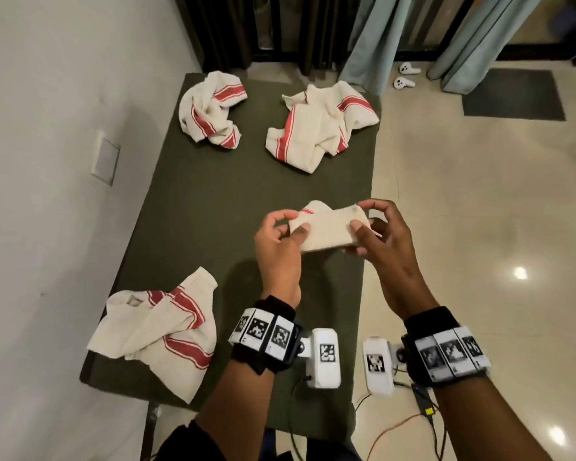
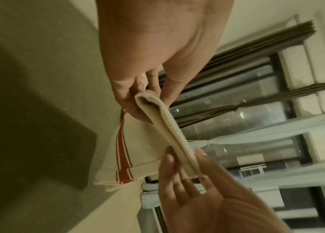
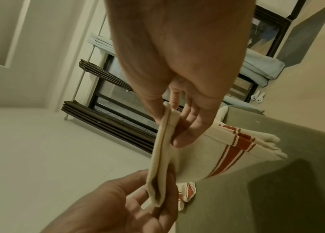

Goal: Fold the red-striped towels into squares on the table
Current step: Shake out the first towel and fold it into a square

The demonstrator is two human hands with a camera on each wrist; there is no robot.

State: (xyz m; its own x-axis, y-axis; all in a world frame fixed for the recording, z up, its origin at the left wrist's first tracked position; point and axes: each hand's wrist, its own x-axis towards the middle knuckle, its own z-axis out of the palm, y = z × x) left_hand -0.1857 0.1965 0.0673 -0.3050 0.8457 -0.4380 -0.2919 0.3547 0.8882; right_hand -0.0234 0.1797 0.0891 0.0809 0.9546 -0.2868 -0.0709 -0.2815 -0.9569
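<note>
- The table [image 1: 213, 201], covered in dark green, lies beneath both hands and stretches well beyond the fingertips to a window with curtains [image 1: 373, 34].
- A crumpled towel [image 1: 157, 331] lies on the table near its close left corner, left of and nearer than the left hand's fingers.
- A second crumpled towel [image 1: 316, 128] sits far past the fingers, at the table's far right.
- A third crumpled towel [image 1: 210, 111] sits far past the fingers, at the far left.
- The folded towel [image 1: 326, 231] is held up above the table between the two hands; its folded edge runs from one pinch to the other, and a red-striped end hangs below the fingers in the wrist views.
- The left hand [image 1: 280, 244] pinches the left end of the folded towel between thumb and fingers.
- The right hand [image 1: 376, 237] pinches the right end likewise, thumb on the near face, the other fingers behind.
</note>
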